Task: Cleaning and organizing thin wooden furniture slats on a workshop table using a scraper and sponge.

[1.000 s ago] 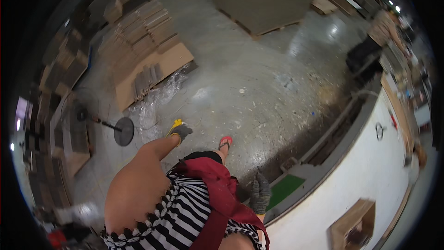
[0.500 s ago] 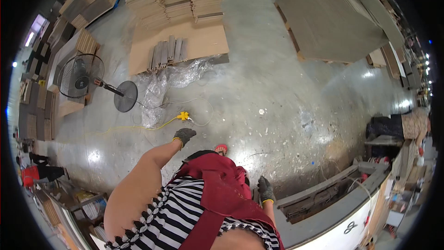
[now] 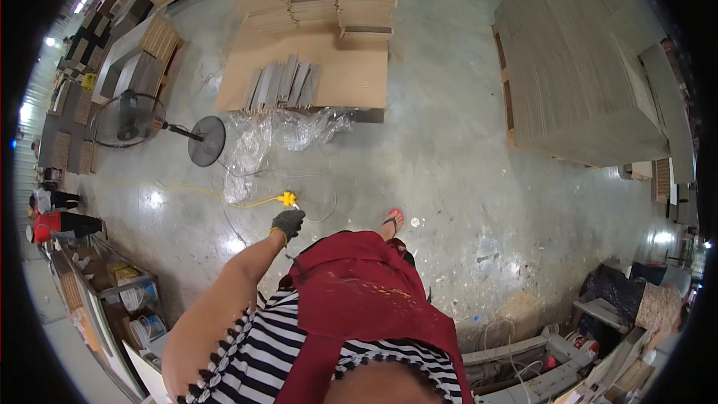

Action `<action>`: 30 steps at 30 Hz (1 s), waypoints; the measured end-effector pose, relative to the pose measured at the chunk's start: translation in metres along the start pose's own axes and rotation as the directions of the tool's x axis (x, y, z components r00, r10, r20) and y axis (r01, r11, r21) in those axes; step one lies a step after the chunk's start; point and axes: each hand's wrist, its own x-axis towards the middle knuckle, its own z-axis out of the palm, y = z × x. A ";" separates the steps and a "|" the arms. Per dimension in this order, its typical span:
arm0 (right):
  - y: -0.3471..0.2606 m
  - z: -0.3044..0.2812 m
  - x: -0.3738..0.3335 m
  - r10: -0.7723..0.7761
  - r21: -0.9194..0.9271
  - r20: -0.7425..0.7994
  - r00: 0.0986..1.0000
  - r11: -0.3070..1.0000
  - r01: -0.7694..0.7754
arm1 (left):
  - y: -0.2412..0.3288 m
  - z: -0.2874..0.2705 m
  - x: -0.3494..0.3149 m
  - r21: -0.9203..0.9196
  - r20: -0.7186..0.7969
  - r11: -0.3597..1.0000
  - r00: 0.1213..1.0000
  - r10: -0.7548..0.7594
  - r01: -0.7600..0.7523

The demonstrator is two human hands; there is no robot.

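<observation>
My left hand (image 3: 287, 223), in a dark grey work glove with a yellow cuff, hangs in front of my left side above the floor. Its fingers are loosely bent, and I see nothing held in them. Just beyond it in the picture lies a yellow multi-way socket (image 3: 287, 199) on a yellow extension cord, with a pale cable running off it. My right hand is out of sight. A dark red apron (image 3: 366, 284) covers my front, and one foot in a red sandal (image 3: 393, 222) shows ahead of it.
A pedestal fan (image 3: 206, 141) stands at the left. Clear plastic wrap (image 3: 250, 153) lies before a low platform with grey strips (image 3: 284, 82) and stacked boards (image 3: 363, 0). A large panel stack (image 3: 576, 82) is at right, a grey frame (image 3: 550, 359) near right, people (image 3: 67, 224) far left.
My view has shifted, and the grey frame now sits lower in the picture. My right hand has left the picture. My left hand appears closer to the yellow socket, and the sandalled foot is farther forward.
</observation>
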 end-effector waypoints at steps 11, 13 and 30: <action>-0.572 0.092 0.173 0.050 -0.456 -0.082 0.995 0.886 -0.082 | 0.062 0.013 0.047 -0.589 -0.205 0.803 0.945 -0.256 0.090; -0.642 0.138 0.201 -0.005 -0.495 0.021 1.000 0.869 0.014 | 0.073 0.014 0.065 -0.645 -0.244 0.756 0.906 -0.345 0.114; -0.904 0.426 0.345 0.227 -0.523 0.137 0.964 0.843 -0.125 | 0.346 -0.012 0.389 -0.388 -0.291 0.808 0.891 0.349 -0.443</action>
